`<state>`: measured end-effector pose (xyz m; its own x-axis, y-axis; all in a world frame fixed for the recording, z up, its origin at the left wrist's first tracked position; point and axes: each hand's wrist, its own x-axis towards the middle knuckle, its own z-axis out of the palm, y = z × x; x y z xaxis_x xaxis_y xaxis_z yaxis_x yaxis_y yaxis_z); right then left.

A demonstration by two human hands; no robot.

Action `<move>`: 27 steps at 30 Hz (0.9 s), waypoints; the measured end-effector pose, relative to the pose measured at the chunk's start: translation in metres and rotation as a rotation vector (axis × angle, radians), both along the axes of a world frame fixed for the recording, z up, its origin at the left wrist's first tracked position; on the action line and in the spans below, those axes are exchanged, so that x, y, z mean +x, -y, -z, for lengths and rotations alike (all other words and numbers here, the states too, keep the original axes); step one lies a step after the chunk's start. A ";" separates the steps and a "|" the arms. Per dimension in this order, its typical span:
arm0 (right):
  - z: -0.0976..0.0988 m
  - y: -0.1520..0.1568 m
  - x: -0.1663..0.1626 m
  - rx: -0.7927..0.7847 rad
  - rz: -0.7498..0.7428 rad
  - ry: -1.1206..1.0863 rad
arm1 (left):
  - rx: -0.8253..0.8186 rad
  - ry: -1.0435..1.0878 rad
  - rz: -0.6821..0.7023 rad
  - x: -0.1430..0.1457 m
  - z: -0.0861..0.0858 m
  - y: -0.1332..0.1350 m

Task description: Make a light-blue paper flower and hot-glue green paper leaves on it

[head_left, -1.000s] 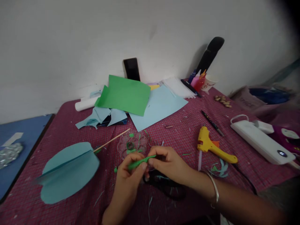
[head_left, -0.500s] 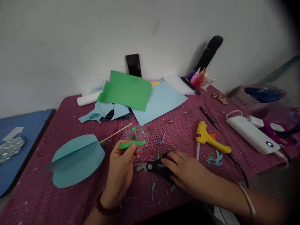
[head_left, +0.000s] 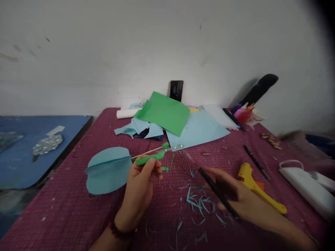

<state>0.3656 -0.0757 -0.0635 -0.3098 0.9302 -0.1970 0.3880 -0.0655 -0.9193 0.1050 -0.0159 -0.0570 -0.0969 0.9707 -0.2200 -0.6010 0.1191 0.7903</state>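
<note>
My left hand [head_left: 140, 186] is closed in a pinch on a small green paper strip [head_left: 149, 158], held a little above the red checked tablecloth [head_left: 78, 209]. My right hand [head_left: 235, 198], blurred by motion, is closed round black scissors [head_left: 217, 191] lifted off the cloth to the right. Just left of the left hand lies a light blue folded paper round [head_left: 108, 169] on a thin wooden stick [head_left: 148, 152].
A green sheet [head_left: 166, 112] and light blue sheets [head_left: 197, 129] lie at the back by a black phone [head_left: 176, 90] leaning on the wall. A yellow glue gun [head_left: 255, 186], a black pen [head_left: 256, 161] and a white power bank [head_left: 305, 181] are at the right. Paper scraps litter the cloth.
My right hand has picked the scissors up off the cloth and lifted them. The left hand keeps the green strip. The camera view has tilted up and shifted left.
</note>
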 end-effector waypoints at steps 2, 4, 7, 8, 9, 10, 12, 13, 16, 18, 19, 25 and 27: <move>-0.007 -0.005 -0.002 -0.029 -0.063 -0.105 | 0.009 -0.021 0.020 0.000 -0.001 0.001; -0.009 -0.010 -0.010 -0.042 -0.145 -0.156 | 0.004 -0.043 0.040 0.001 -0.001 0.002; 0.005 -0.019 -0.029 -0.086 -0.209 -0.245 | -0.004 -0.070 0.062 0.004 0.002 0.002; 0.014 -0.022 -0.034 -0.110 -0.219 -0.296 | -0.003 -0.081 0.063 0.005 0.004 0.002; 0.025 -0.025 -0.039 -0.138 -0.223 -0.360 | -0.005 -0.093 0.057 0.006 0.005 0.002; 0.037 -0.026 -0.043 -0.170 -0.228 -0.427 | -0.010 -0.105 0.051 0.007 0.007 0.001; 0.058 -0.028 -0.049 -0.226 -0.214 -0.521 | -0.028 -0.116 0.045 0.009 0.011 0.001; 0.065 -0.028 -0.050 -0.248 -0.209 -0.544 | -0.036 -0.114 0.048 0.010 0.012 0.001; 0.074 -0.025 -0.052 -0.288 -0.199 -0.568 | -0.047 -0.102 0.064 0.013 0.014 0.001; 0.072 -0.022 -0.054 -0.293 -0.184 -0.587 | -0.056 -0.101 0.061 0.014 0.013 0.001; 0.071 -0.021 -0.055 -0.295 -0.173 -0.595 | -0.066 -0.102 0.060 0.015 0.013 0.001; 0.081 -0.017 -0.059 -0.306 -0.150 -0.539 | -0.123 -0.124 0.071 0.018 0.012 0.003; 0.084 -0.018 -0.060 -0.278 -0.160 -0.540 | -0.118 -0.143 0.077 0.019 0.014 0.004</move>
